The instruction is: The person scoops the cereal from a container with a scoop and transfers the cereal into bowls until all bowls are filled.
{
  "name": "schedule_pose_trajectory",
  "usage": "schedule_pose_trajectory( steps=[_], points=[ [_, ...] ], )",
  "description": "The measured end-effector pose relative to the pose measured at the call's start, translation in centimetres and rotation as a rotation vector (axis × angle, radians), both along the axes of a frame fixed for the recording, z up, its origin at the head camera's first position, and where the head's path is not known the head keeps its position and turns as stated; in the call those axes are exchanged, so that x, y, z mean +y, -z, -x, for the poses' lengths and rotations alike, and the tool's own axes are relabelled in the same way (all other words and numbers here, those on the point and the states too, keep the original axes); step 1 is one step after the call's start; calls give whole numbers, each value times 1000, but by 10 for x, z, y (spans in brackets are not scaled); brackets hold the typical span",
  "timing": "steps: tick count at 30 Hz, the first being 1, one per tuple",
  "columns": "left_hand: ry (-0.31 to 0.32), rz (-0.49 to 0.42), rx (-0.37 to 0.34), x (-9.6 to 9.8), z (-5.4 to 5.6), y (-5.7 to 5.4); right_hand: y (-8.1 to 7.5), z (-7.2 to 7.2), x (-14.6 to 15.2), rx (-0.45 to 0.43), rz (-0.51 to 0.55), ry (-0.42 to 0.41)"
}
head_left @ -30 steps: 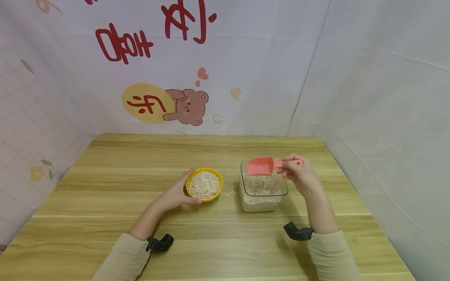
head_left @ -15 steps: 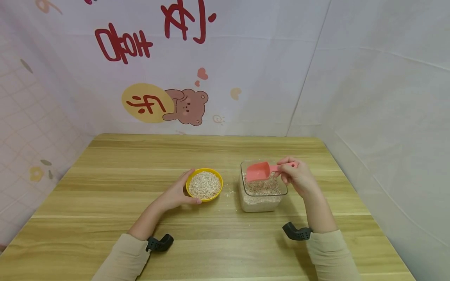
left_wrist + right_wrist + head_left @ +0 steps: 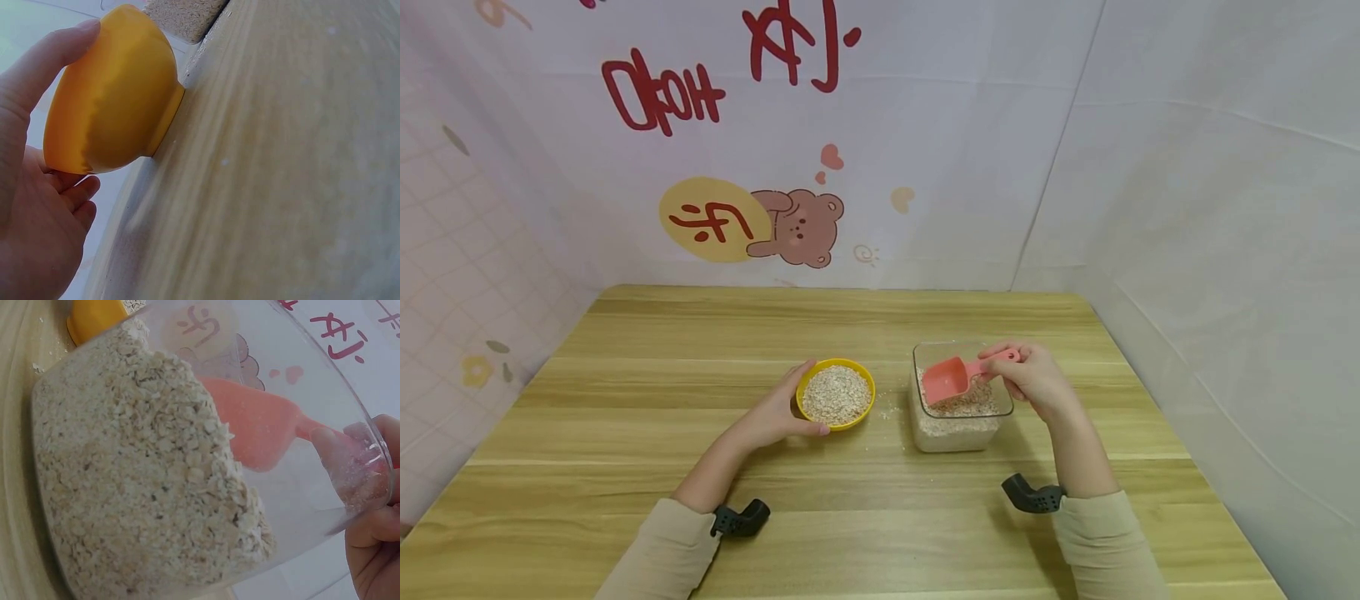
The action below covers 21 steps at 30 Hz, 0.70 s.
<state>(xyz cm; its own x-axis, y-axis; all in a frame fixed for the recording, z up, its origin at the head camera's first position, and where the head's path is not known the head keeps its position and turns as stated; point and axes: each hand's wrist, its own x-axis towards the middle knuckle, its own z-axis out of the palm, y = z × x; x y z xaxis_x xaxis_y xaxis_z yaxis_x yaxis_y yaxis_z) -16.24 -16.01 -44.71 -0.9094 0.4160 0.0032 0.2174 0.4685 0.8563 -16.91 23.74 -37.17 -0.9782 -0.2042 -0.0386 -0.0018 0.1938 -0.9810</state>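
Note:
A yellow bowl (image 3: 871, 403) full of oats (image 3: 837, 395) stands on the table, and my left hand (image 3: 775, 414) holds it from the left side. In the left wrist view the thumb lies along the wall of the bowl (image 3: 125, 94), whose foot sits on the wood. My right hand (image 3: 1033, 379) grips the handle of a pink scoop (image 3: 946, 381) over the clear square container (image 3: 958, 437). Through the container wall in the right wrist view, the blade of the scoop (image 3: 262, 428) dips to the surface of the oats (image 3: 144, 456).
Spilled flakes (image 3: 891, 412) lie on the wooden table (image 3: 850, 517) between bowl and container. A white printed cloth (image 3: 955, 167) hangs behind the table's far edge, with more cloth at both sides. Each wrist wears a black camera mount (image 3: 1033, 495).
My right hand has lowered the scoop into the container, moving slightly left and tipping its blade down toward the oats. The left hand and bowl have stayed in place.

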Motion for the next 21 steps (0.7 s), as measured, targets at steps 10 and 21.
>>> schedule_pose_trajectory(
  steps=[10,21],
  points=[
    [-5,-5,-7,0,-1,-1,-5,-3,-3,43,-149,29],
    [-4,0,-3,0,-1,-2,-8,-6,-1,216,-377,9]
  ],
)
